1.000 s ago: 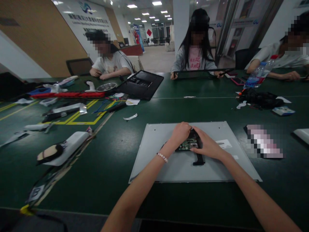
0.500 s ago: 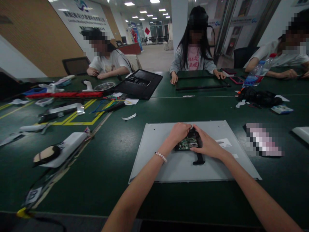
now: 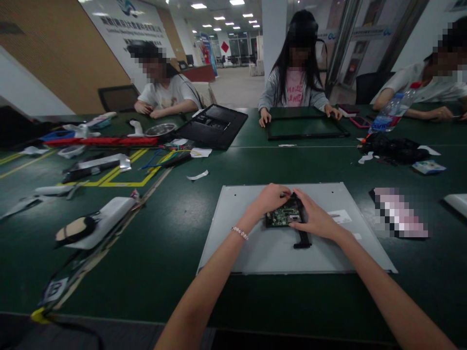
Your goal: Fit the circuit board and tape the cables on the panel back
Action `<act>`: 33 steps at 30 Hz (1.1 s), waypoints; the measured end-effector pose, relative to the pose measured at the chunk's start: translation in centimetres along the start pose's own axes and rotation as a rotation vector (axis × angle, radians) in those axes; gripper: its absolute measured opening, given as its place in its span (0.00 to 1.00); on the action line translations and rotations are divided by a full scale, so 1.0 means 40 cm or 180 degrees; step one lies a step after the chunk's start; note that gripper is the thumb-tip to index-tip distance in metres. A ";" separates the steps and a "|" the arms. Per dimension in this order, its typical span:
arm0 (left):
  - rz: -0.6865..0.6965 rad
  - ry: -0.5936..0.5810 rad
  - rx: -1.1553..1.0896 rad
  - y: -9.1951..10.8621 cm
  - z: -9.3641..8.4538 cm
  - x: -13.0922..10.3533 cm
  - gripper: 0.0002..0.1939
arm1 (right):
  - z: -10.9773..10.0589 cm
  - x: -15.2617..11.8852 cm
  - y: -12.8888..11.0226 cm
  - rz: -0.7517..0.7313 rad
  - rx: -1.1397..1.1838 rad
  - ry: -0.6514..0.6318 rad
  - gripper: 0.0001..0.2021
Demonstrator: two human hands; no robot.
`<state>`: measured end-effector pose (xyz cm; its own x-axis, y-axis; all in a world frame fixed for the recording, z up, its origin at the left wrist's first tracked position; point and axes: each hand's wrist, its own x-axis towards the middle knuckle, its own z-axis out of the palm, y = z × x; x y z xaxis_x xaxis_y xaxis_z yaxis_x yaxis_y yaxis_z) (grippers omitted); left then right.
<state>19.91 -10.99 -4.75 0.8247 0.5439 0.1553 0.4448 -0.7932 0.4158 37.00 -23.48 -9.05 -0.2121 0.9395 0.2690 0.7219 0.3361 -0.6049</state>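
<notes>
A grey metal panel (image 3: 255,248) lies flat on the dark green table in front of me. On its middle sits a small green circuit board (image 3: 282,217) in a black holder, with a black ribbon cable (image 3: 302,239) running toward me. My left hand (image 3: 269,198) grips the board's far left corner, a bead bracelet on the wrist. My right hand (image 3: 315,218) holds the board's right side, its fingers curled over the top edge. The far part of the board is hidden by my fingers.
Three people sit across the table; the middle one holds a black frame (image 3: 305,129). A black back cover (image 3: 215,125), cables and tools lie far left, white parts (image 3: 105,218) near left, a water bottle (image 3: 392,113) and black pile (image 3: 392,148) far right.
My hands stay on the circuit board with only small finger shifts. The person opposite has laid the black frame flat on the table.
</notes>
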 end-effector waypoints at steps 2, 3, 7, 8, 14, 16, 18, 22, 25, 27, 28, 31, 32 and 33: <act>0.0029 0.0089 -0.0073 -0.004 -0.010 0.001 0.13 | -0.001 -0.001 -0.001 0.0007 -0.0016 -0.0009 0.50; 0.0015 0.0151 -0.0096 -0.009 -0.019 0.001 0.14 | -0.002 -0.001 -0.003 0.0015 -0.0018 -0.0022 0.50; -0.0193 0.0498 -0.0055 -0.067 -0.086 -0.016 0.14 | -0.008 -0.005 -0.008 0.0065 -0.0048 -0.0085 0.48; -0.0301 0.0634 0.0023 -0.091 -0.107 -0.028 0.14 | -0.009 -0.007 -0.009 0.0079 -0.0056 -0.0090 0.46; -0.1557 0.1348 0.0819 -0.275 -0.219 -0.155 0.15 | -0.003 -0.013 0.003 0.0086 -0.0054 0.0028 0.38; -0.2005 0.1503 0.0936 -0.326 -0.243 -0.201 0.16 | 0.002 -0.013 0.009 0.0053 -0.0068 0.0074 0.37; -0.2486 0.1760 0.1029 -0.363 -0.261 -0.239 0.18 | 0.006 -0.013 0.012 0.0032 -0.0085 0.0101 0.37; -0.3576 0.2245 0.1238 -0.415 -0.285 -0.283 0.23 | 0.010 -0.013 0.014 0.0047 -0.0081 0.0130 0.36; -0.3797 0.2190 0.1164 -0.447 -0.293 -0.296 0.25 | 0.011 -0.013 0.011 0.0043 -0.0079 0.0136 0.36; -0.3776 0.2065 0.1056 -0.466 -0.295 -0.298 0.24 | 0.011 -0.013 0.009 0.0039 -0.0098 0.0130 0.36; -0.3764 0.1996 0.0991 -0.474 -0.296 -0.297 0.23 | 0.010 -0.013 0.008 0.0041 -0.0113 0.0130 0.36; -0.3744 0.1887 0.0846 -0.494 -0.297 -0.297 0.20 | 0.007 -0.013 0.008 0.0037 -0.0152 0.0120 0.35; -0.3739 0.1889 0.0833 -0.500 -0.298 -0.298 0.19 | 0.006 -0.013 0.008 0.0030 -0.0163 0.0117 0.35; -0.3726 0.1907 0.0839 -0.505 -0.299 -0.301 0.18 | 0.005 -0.013 0.009 0.0027 -0.0174 0.0109 0.35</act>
<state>-3.16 1.75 -4.31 -0.3339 0.9158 0.2234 0.8882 0.2263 0.3997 37.23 -23.82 -9.56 -0.1839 0.9392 0.2900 0.7587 0.3232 -0.5656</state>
